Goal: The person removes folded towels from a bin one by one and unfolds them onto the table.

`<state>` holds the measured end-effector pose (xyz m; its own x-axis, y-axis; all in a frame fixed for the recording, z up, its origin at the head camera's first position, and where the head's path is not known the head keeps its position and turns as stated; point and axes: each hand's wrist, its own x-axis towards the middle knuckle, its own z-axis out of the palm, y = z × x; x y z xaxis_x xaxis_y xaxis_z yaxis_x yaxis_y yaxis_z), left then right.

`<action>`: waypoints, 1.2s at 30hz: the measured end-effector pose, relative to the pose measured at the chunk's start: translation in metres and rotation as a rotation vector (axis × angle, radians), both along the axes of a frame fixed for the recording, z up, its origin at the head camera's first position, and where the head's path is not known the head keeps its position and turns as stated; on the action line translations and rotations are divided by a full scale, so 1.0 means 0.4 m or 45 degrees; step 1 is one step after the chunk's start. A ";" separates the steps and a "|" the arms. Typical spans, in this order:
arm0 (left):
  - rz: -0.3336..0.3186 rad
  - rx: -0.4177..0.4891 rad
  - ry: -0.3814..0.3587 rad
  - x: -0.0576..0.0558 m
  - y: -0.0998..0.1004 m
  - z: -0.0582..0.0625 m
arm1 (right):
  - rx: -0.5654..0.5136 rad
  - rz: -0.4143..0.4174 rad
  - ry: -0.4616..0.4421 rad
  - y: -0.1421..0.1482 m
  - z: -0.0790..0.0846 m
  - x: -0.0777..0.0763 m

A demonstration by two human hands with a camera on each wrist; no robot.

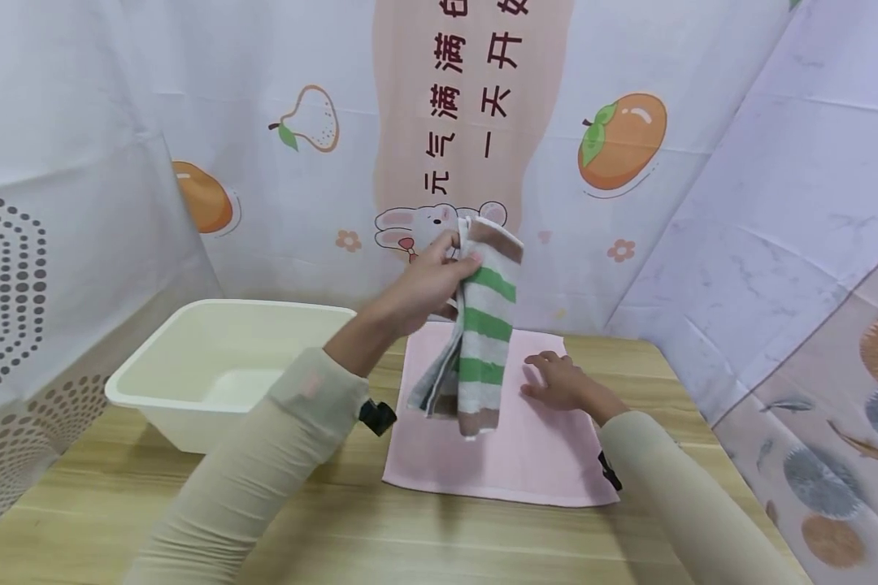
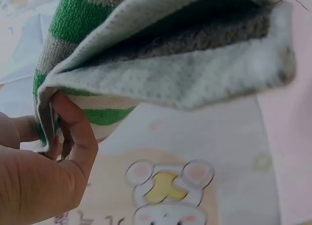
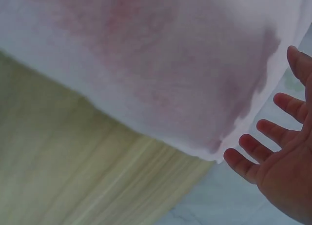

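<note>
A folded towel (image 1: 487, 325) with green, white and brown stripes hangs in the air. My left hand (image 1: 426, 284) pinches it near its upper left edge. In the left wrist view, thumb and fingers grip the edge of the striped towel (image 2: 87, 20), whose layers part below. Beneath it a pink towel (image 1: 439, 463) lies spread flat on the table. Over the right part of that pink towel my right hand (image 1: 559, 382) is held with nothing in it. The right wrist view shows the right hand (image 3: 287, 152) with fingers spread beside the pink cloth (image 3: 161, 78).
A cream plastic basin (image 1: 219, 402) stands on the left of the wooden table (image 1: 322, 528). Printed curtains (image 1: 278, 203) hang behind the table and along both sides.
</note>
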<state>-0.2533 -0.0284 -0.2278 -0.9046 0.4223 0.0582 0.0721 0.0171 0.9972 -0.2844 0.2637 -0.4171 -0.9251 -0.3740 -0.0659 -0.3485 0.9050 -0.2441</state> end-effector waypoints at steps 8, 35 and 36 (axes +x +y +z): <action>-0.035 0.028 -0.141 0.024 0.077 -0.087 | 0.005 0.004 -0.007 0.026 -0.014 -0.007; 0.417 -0.188 -0.305 -0.058 0.020 -0.438 | 0.064 -0.067 -0.087 0.020 -0.010 -0.005; 0.437 -0.208 -0.318 -0.057 0.015 -0.444 | 0.067 -0.068 -0.092 0.020 -0.009 -0.005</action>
